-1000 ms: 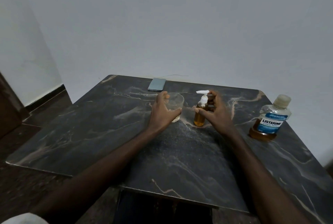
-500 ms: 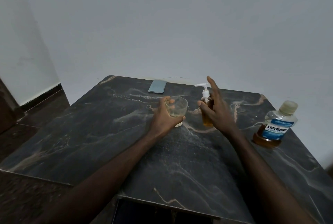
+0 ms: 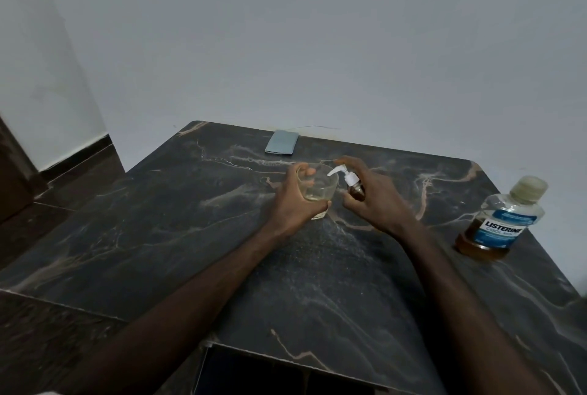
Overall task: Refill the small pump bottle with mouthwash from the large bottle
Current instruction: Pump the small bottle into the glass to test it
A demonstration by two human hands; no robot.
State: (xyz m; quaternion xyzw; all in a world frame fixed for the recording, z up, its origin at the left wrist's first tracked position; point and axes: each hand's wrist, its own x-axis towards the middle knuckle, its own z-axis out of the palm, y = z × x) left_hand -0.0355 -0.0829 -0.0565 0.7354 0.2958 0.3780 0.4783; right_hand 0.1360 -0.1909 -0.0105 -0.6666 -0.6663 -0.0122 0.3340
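My right hand (image 3: 374,201) grips the small pump bottle (image 3: 355,188), amber liquid inside, tilted left so its white nozzle reaches over the rim of a clear glass (image 3: 319,193). The forefinger rests on top of the pump head. My left hand (image 3: 293,204) is wrapped around the glass, which holds a little pale liquid and is raised slightly above the table. The large mouthwash bottle (image 3: 500,220), capped, with a blue label and amber liquid low in it, stands at the table's right edge, apart from both hands.
The dark marble table (image 3: 222,251) stands against a white wall. A grey phone (image 3: 282,142) lies flat at the far edge with a thin cable behind it. A dark opening shows below the near edge.
My right hand closed on the pump bottle, lifted it and tilted it toward the glass. My left hand raised the glass and brought it closer to the nozzle.
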